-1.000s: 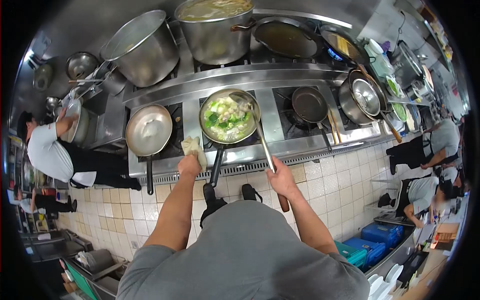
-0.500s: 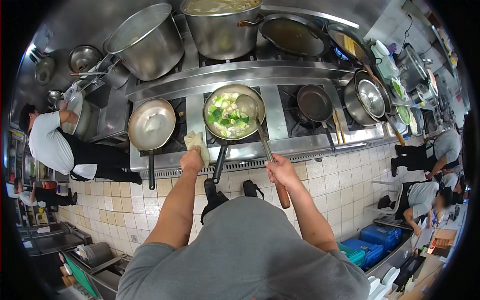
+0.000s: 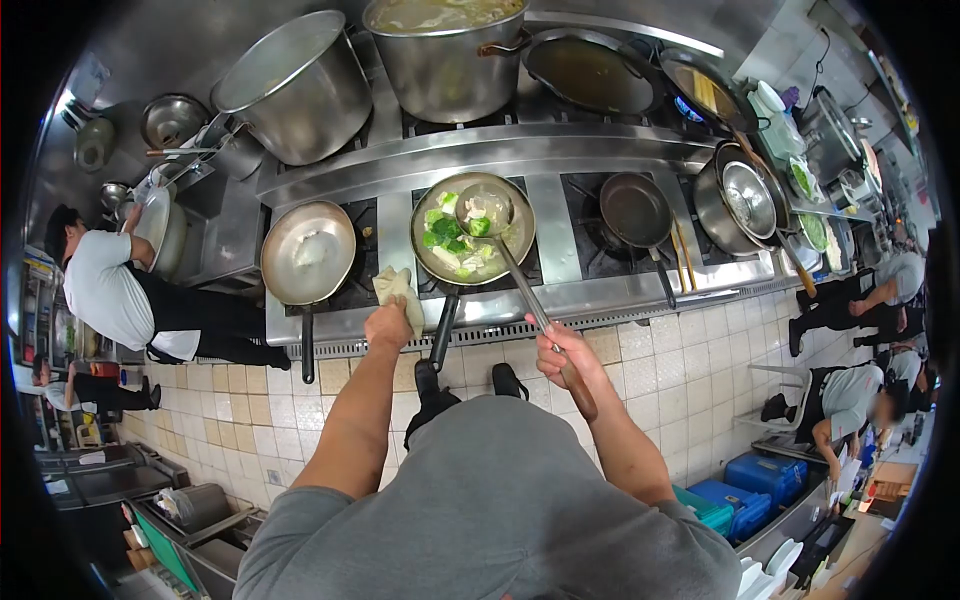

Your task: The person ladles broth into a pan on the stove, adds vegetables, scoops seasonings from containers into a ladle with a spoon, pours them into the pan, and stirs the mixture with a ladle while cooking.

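My right hand (image 3: 567, 357) is closed round the long handle of a metal ladle (image 3: 525, 285). The ladle's bowl rests among green and white vegetables (image 3: 458, 247) in the middle frying pan (image 3: 523, 198). My left hand (image 3: 390, 324) grips a folded beige cloth (image 3: 393, 288) at the stove's front edge, left of that pan's black handle (image 3: 444, 330) and not touching it. Another frying pan (image 3: 309, 253), with only a little pale liquid or shine inside, sits on the left burner. Farther right a small dark pan (image 3: 636, 209) stands on its own burner.
Two large stockpots (image 3: 300, 95) and a wide dark pan (image 3: 592, 72) stand at the back. Nested pots (image 3: 720, 205) and wooden chopsticks (image 3: 684, 256) are at the right. One person (image 3: 110, 290) works at the left; others (image 3: 845, 400) are at the right.
The ladle's bowl has shifted left and over the vegetables, which have moved in the pan. My right hand has turned and come slightly lower. My left hand still holds the cloth.
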The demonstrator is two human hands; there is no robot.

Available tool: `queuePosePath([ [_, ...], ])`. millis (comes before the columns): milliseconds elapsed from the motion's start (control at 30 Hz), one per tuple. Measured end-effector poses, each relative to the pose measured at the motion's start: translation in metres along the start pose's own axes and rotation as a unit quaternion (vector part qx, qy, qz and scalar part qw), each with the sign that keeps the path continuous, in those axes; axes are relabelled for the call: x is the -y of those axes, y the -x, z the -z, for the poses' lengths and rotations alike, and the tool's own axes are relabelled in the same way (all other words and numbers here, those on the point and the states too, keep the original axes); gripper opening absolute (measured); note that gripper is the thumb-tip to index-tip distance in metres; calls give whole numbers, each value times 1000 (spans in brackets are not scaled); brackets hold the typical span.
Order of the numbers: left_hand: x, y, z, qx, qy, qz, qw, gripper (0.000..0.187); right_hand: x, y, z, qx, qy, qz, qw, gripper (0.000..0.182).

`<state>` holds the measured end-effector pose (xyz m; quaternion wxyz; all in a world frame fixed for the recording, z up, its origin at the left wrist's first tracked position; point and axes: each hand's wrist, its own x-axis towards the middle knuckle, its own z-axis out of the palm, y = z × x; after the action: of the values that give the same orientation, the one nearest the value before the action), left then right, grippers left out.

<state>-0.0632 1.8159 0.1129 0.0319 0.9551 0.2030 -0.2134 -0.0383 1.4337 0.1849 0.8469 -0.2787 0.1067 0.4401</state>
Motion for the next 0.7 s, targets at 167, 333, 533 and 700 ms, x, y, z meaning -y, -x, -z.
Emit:
queuePosePath([
  [167, 1, -2, -2, -1, -2, -3, 1000, 66, -9, -15, 6, 43, -48, -39, 997, 44],
  [333, -4, 3, 7, 7, 4, 4, 1000, 64, -10, -21, 1, 37, -38, -35, 998, 43],
  [533, -9, 13, 20, 15, -7, -7, 1000, 65, 0, -16, -17, -19, 56, -21, 998, 39],
  [700, -10, 12, 24, 39, -27, -6, 999, 60, 16, -5, -32, -80, 212, 17, 974, 33],
])
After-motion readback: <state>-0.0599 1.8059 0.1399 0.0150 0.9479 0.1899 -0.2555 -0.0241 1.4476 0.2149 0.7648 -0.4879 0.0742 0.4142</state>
